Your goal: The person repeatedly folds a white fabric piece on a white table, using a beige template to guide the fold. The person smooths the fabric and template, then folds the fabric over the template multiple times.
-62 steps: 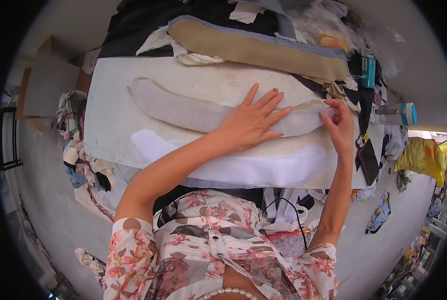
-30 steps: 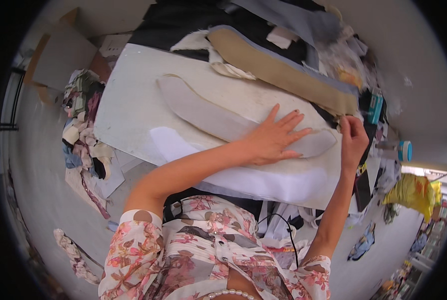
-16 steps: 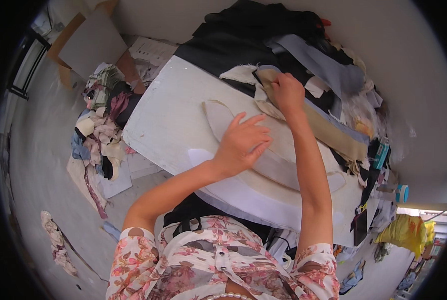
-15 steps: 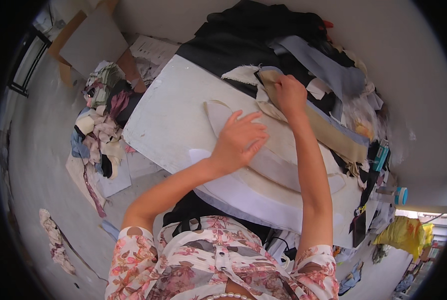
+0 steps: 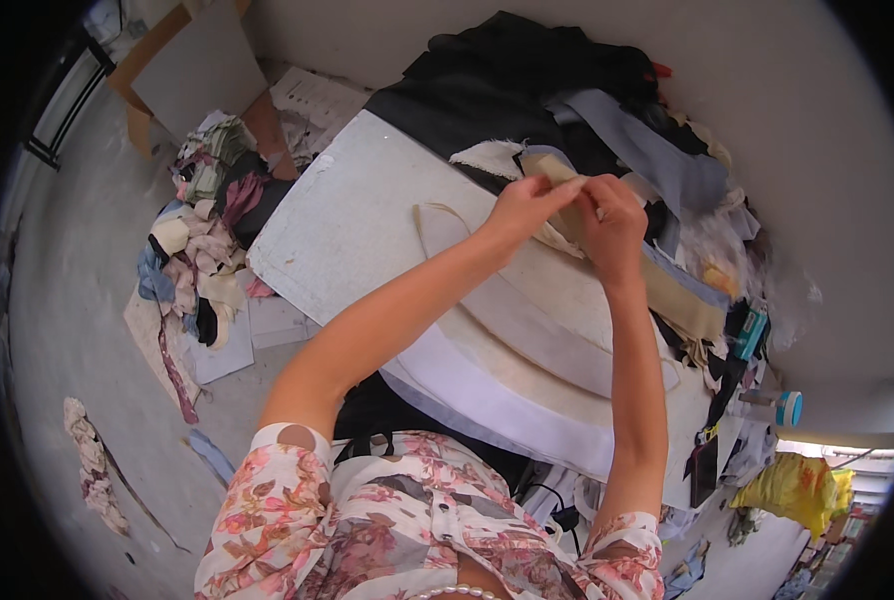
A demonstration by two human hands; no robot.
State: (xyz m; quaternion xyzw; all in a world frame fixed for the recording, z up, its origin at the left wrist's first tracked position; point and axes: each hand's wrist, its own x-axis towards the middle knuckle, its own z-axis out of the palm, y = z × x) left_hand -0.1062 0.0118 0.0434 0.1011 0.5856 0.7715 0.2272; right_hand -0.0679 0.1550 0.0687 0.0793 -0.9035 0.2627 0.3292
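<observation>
Both my hands meet at the far side of the white tabletop (image 5: 317,215), over a stack of curved khaki and blue-grey fabric strips (image 5: 682,297). My left hand (image 5: 523,212) pinches the edge of a khaki strip near its far end. Right against it, my right hand (image 5: 612,222) is closed with bent fingers on the same strip; its fingertips are partly hidden. Nearer me lies a long, pale curved fabric piece (image 5: 527,325) with a tan edge. A white curved piece (image 5: 467,400), with blue-grey cloth under it, rests along the near edge.
Black cloth (image 5: 537,75) is heaped at the back, with a blue-grey strip (image 5: 652,150) across it. Fabric scraps (image 5: 202,255) pile up left of the table. At the right edge are a phone-like dark object (image 5: 704,470), a teal box (image 5: 752,333) and a blue-capped container (image 5: 788,408).
My left hand has left the pale curved piece and moved up and right to the khaki strip, closing on it. My right hand has shifted slightly nearer me, beside it.
</observation>
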